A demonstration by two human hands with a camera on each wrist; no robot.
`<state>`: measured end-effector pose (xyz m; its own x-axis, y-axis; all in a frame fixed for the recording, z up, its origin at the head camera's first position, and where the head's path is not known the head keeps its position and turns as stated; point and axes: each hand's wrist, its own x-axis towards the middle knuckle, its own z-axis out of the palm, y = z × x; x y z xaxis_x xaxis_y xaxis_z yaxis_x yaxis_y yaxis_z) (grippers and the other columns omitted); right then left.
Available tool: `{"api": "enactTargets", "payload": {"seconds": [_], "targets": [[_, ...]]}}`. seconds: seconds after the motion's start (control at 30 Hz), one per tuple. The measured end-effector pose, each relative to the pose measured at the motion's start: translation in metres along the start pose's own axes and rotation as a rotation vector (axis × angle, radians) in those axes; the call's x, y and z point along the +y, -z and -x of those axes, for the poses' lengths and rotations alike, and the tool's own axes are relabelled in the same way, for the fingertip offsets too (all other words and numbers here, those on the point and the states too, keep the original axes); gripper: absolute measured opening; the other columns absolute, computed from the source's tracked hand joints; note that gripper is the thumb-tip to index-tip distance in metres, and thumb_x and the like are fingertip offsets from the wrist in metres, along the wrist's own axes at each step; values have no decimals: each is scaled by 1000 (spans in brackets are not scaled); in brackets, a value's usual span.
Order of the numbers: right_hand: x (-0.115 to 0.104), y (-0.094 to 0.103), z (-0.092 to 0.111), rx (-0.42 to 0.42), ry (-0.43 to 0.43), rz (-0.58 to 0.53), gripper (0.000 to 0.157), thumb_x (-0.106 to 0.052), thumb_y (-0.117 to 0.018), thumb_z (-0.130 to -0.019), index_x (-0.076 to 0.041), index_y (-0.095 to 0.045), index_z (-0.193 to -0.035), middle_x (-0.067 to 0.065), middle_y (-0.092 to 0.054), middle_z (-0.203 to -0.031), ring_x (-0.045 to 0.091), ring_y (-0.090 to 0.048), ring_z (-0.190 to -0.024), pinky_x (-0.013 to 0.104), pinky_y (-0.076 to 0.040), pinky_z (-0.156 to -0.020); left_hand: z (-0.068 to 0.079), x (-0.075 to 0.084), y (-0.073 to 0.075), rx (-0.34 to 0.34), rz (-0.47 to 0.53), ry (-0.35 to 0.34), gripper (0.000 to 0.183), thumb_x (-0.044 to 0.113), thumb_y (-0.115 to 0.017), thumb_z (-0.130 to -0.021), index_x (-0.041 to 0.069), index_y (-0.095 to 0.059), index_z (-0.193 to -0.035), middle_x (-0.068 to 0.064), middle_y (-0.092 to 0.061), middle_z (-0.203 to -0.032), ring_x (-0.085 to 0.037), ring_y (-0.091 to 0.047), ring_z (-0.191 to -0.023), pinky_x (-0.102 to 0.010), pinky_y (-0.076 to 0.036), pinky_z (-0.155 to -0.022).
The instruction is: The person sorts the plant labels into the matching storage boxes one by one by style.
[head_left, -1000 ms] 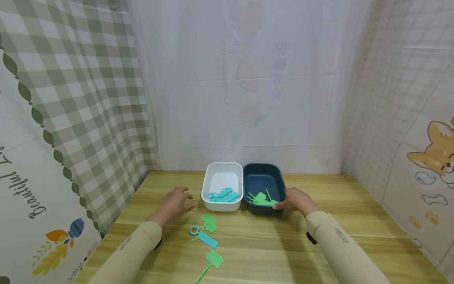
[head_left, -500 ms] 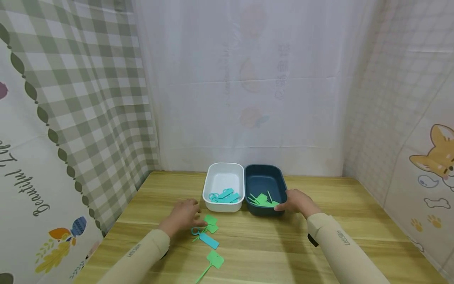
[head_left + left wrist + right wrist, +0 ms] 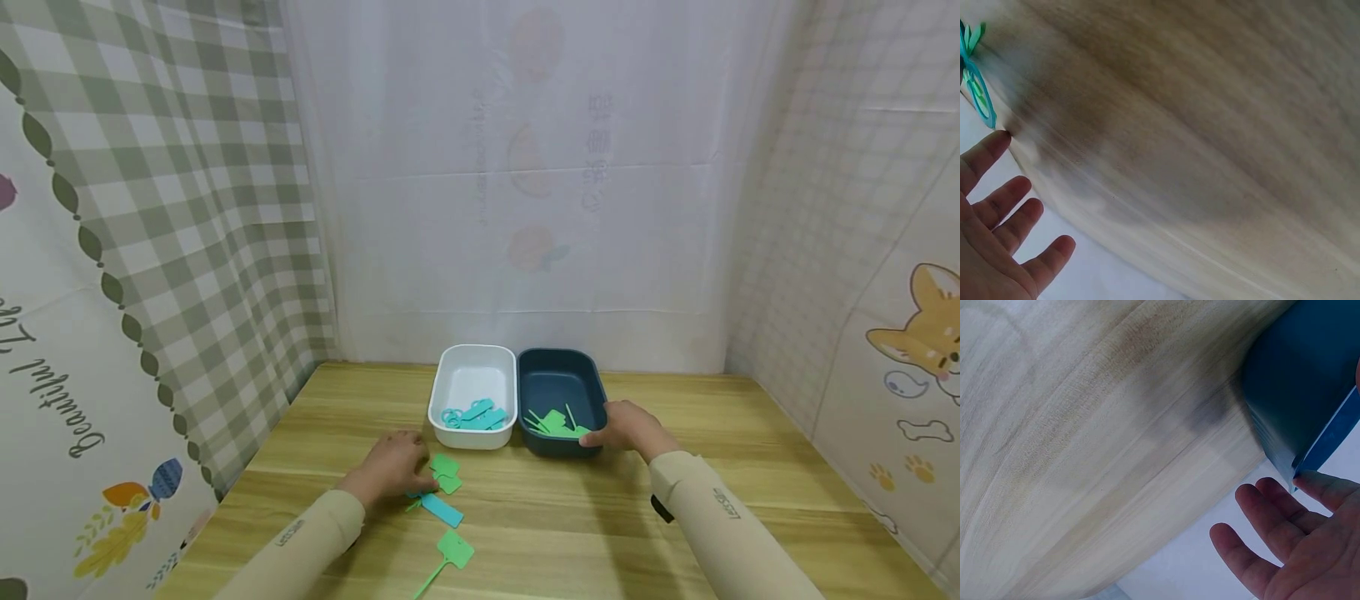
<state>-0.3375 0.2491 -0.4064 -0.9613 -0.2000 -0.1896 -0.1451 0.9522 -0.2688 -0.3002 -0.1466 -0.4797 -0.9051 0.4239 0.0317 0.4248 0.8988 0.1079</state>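
Note:
My left hand [image 3: 390, 468] is low over the table, its thumb and fingertips at a blue strip tag with a ring end [image 3: 442, 509] and two overlapping green plant labels [image 3: 446, 472]. In the left wrist view the blue ring [image 3: 985, 103] shows just beyond the extended index fingertip; the other fingers are spread. Nearer the front lies another green label with a long stem [image 3: 454, 548]. My right hand [image 3: 628, 427] rests at the front right corner of a dark blue bin [image 3: 558, 447], thumb at its rim. In the right wrist view its index fingertip touches the bin's edge, other fingers relaxed.
A white bin [image 3: 471, 438] holding several blue tags [image 3: 480, 415] stands directly left of the dark bin. Several green labels [image 3: 555, 422] lie inside the dark bin. Fabric curtains [image 3: 525, 208] enclose the back and sides of the wooden table [image 3: 540, 533].
My left hand has moved right and toward the front, from beside the white bin down to the blue tag and green labels, now covering the ring in the head view. My right hand stays at the dark bin.

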Motion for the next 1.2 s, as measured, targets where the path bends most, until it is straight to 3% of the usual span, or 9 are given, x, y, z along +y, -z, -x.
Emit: {"api": "enactTargets", "payload": {"seconds": [0.17,0.43,0.7,0.97,1.2], "targets": [[0,0,0,3,1,10,90,-46,-76,-85,21,-42,-135,39,-47,-136,52,-46,-126,58,-41,-101,2,-2,-2,18,0,-21,41,45,-78,-82,9,-74,-102,-9,-60,-118,-33,-56,-113,-55,-46,-91],[0,0,0,13,6,9,90,-46,-77,-84,20,-44,-134,38,-48,-135,51,-47,-125,58,-41,-100,5,-5,3,30,-7,-27,16,30,-76,-85,17,-68,-80,1,-55,-94,-25,-57,-94,-53,-47,-83],[1,-2,0,21,14,6,88,-46,-78,-83,19,-46,-134,37,-51,-132,50,-49,-123,58,-42,-99,7,-8,3,55,-66,-33,16,21,-77,-85,17,-67,-73,5,-54,-82,-19,-56,-81,-50,-47,-83],[1,-1,0,16,11,3,89,-46,-77,-83,19,-45,-134,37,-50,-134,51,-48,-124,58,-42,-100,9,-15,6,111,-116,-32,25,8,-73,-86,14,-63,-64,4,-55,-71,-21,-60,-71,-61,-46,-90],[1,-1,0,11,5,-6,91,-47,-77,-83,20,-44,-135,38,-48,-135,51,-47,-125,58,-41,-100,8,-31,7,111,-78,28,21,14,-74,-88,16,-65,-69,3,-60,-76,-24,-63,-78,-64,-40,-97]]}}
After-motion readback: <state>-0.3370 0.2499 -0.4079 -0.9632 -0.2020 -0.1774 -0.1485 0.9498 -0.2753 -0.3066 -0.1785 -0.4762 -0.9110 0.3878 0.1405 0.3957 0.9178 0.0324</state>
